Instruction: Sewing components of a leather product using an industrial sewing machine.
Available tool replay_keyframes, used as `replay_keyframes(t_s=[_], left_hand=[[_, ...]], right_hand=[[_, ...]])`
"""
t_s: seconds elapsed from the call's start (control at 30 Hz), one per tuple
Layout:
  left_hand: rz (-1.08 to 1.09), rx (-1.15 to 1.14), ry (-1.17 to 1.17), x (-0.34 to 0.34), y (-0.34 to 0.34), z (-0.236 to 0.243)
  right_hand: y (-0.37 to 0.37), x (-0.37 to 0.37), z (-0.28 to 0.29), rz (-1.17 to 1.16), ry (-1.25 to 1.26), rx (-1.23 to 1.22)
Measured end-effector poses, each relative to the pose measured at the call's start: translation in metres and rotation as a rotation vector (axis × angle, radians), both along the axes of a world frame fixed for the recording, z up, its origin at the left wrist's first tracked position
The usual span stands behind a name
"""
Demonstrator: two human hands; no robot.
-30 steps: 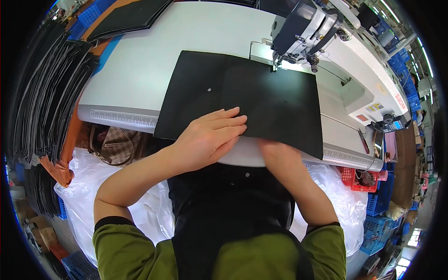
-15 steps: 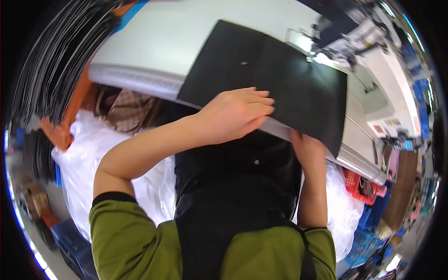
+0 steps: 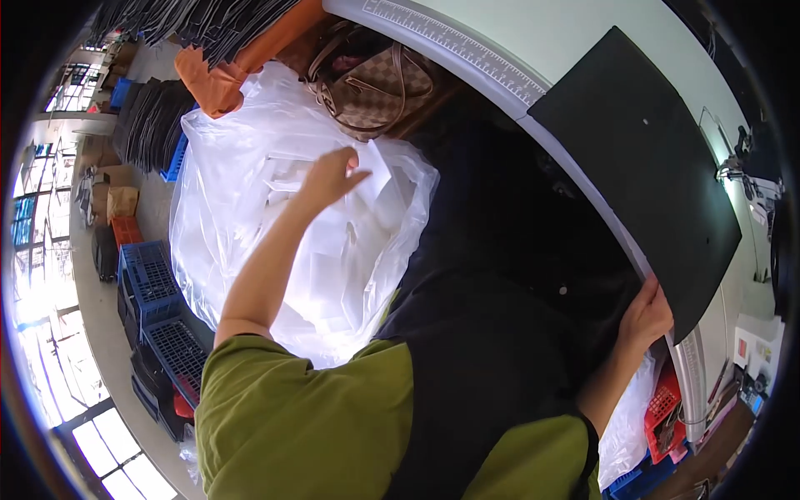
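My left hand (image 3: 332,177) is over a clear plastic bag (image 3: 200,225) filled with white sheet pieces. Its fingers are curled, with the thumb standing apart from them. Just beside the fingertips a white sheet (image 3: 379,179) rises from the bag; whether they touch it I cannot tell. At the right, my right hand (image 3: 646,318) grips the near edge of a large black flat panel (image 3: 642,150). The panel lies on the white worktable (image 3: 575,50) and overhangs its ruled front edge slightly. A pale strip shows along the panel's near edge.
A checked handbag (image 3: 375,96) sits under the table edge. Stacks of dark sheets (image 3: 154,125) and blue crates (image 3: 150,275) stand at the left. Past the panel is sewing-machine-like metalwork (image 3: 737,171). A red basket (image 3: 664,408) is at the lower right.
My left hand has left the black panel and moved left over the plastic bag. The view has swung left. My right hand stays at the panel's near edge.
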State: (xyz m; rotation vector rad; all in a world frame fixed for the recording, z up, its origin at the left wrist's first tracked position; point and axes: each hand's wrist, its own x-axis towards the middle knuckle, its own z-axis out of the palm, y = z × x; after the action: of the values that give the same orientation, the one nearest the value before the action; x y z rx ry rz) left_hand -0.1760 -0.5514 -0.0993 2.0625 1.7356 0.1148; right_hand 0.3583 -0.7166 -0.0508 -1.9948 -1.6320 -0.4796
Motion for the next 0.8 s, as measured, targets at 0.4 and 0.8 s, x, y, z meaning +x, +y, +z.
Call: replay_keyframes(t_s=[0.4, 0.8], left_hand=[[0.314, 0.016, 0.012, -0.015, -0.025, -0.087], [0.112, -0.244, -1.131, 0.111, -0.024, 0.116]], right_hand=[[-0.005, -0.023, 0.026, 0.035, 0.052, -0.045], [0.009, -0.099, 0.053, 0.633, 0.226, 0.148]])
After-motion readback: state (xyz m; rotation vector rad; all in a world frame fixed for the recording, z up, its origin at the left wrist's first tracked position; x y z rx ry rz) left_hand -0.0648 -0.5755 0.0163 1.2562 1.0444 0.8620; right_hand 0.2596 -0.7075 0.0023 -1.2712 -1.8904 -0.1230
